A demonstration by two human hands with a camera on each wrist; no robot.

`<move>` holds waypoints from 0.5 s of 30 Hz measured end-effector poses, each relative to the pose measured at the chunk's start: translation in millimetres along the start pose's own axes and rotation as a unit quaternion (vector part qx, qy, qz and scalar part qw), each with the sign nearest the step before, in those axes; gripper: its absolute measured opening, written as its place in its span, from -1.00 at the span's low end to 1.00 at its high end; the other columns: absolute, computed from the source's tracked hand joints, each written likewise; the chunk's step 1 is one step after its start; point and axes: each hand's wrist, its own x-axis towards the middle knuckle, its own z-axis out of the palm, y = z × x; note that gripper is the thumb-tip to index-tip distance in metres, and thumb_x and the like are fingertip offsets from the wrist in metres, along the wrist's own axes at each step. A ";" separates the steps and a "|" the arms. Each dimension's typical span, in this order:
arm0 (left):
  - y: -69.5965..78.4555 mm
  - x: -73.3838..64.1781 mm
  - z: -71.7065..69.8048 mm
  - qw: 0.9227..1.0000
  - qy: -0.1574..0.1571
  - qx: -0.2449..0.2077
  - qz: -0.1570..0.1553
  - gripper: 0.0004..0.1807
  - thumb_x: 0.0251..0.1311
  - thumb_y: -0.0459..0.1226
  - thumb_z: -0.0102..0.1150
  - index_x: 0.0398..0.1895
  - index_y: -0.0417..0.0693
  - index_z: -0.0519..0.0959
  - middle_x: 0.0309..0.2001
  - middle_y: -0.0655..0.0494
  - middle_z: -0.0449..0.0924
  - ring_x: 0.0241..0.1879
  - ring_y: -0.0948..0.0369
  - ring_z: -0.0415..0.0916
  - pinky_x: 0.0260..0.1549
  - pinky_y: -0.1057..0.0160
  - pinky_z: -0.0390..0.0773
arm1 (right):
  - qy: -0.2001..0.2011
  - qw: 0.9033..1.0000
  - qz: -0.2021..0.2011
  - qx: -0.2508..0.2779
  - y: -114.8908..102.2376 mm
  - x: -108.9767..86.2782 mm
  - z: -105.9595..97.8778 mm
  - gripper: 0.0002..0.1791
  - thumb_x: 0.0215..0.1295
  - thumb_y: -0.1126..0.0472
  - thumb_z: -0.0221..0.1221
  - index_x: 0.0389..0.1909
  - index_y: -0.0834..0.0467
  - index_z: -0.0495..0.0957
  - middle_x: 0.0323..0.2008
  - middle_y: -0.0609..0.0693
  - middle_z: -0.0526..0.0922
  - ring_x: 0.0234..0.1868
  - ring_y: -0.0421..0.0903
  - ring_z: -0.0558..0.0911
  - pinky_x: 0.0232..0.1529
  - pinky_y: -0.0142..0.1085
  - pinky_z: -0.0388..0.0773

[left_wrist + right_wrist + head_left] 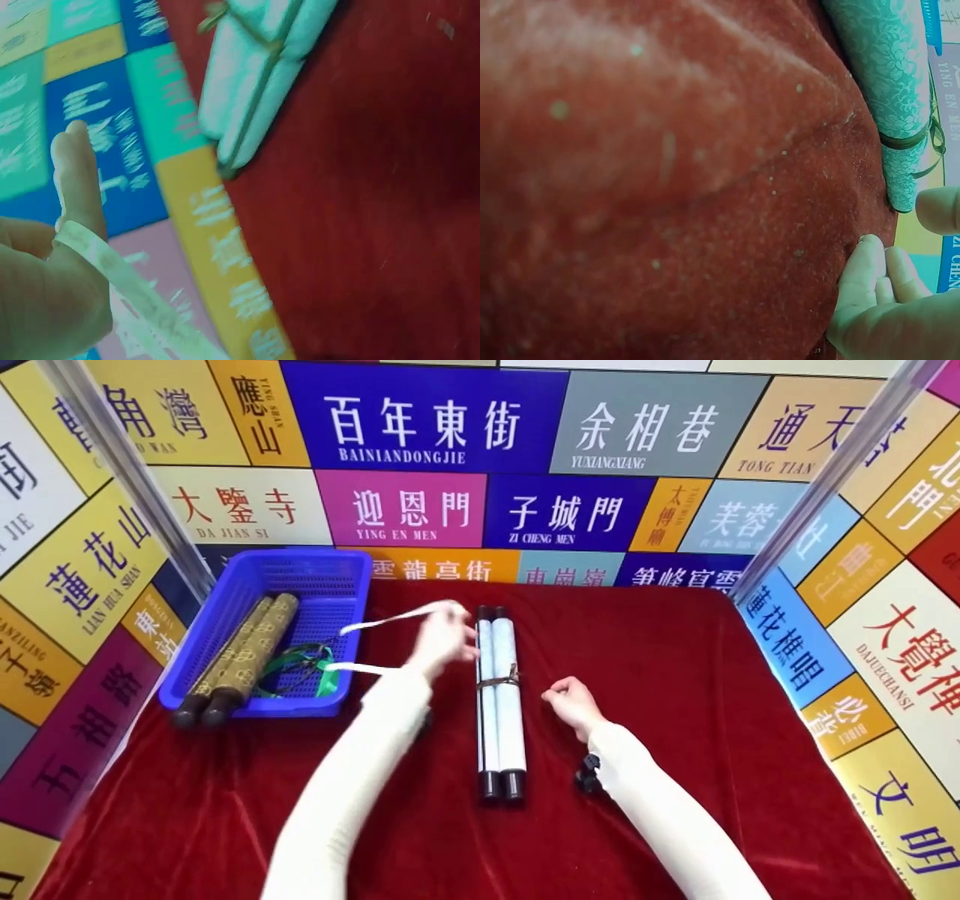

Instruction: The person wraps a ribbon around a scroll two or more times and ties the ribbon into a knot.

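My left hand (446, 641) is just left of two pale-blue scrolls (510, 720), which lie side by side with dark end knobs and a brown cord tied round the middle. A white ribbon (390, 619) is held at this hand, its two ends trailing left over the basket. The left wrist view has the ribbon (150, 296) crossing at the base of an extended finger. To the right of the scrolls my right hand (576, 705) has loosely bent fingers with nothing between them. In the right wrist view its thumb stands apart from the fingers (862, 274).
A blue plastic basket (358, 585) stands on the left. In it lean two gold-patterned scrolls (259, 649), beside a green ribbon (328, 681) and dark cords. Red velvet cloth (637, 645) covers the table. Panels with printed place names (420, 416) surround the table behind and at the sides.
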 end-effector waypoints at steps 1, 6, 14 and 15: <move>-2.8 0.7 8.6 0.999 -0.009 0.042 0.017 -0.73 0.54 -0.33 -0.23 0.11 -0.22 0.43 -0.30 -0.17 0.64 -0.51 -0.02 0.72 -0.49 0.13 0.73 | 0.001 1.000 -0.001 -0.001 0.3 0.2 0.1 -0.79 0.23 0.27 0.17 -0.15 0.24 0.46 -0.27 0.01 0.50 -0.18 -0.07 0.47 -0.14 -0.33 0.37; -9.4 0.2 48.5 0.939 -0.060 0.307 0.145 -0.54 0.35 -0.45 -0.04 0.25 0.04 0.54 -0.06 -0.04 0.74 -0.21 0.02 0.74 -0.24 0.08 0.72 | -0.001 1.000 -0.005 0.004 1.7 1.1 3.0 -0.78 0.22 0.28 0.17 -0.15 0.25 0.46 -0.27 0.01 0.54 -0.16 -0.07 0.52 -0.14 -0.35 0.39; -20.9 -3.8 82.1 0.849 -0.186 0.447 0.212 -0.43 0.39 -0.40 -0.08 0.45 0.10 0.39 0.24 0.05 0.62 0.27 0.06 0.52 0.22 0.14 0.54 | -0.003 1.000 -0.015 0.014 1.3 1.5 9.3 -0.77 0.21 0.30 0.18 -0.14 0.28 0.46 -0.30 0.01 0.54 -0.19 -0.07 0.53 -0.17 -0.36 0.40; -23.7 -4.2 81.7 0.841 -0.197 0.454 0.221 -0.43 0.39 -0.40 -0.07 0.45 0.08 0.38 0.23 0.03 0.62 0.27 0.05 0.52 0.25 0.13 0.52 | -0.004 1.000 -0.016 0.014 1.4 1.6 9.8 -0.77 0.21 0.30 0.18 -0.14 0.28 0.46 -0.30 0.01 0.54 -0.19 -0.07 0.53 -0.18 -0.36 0.40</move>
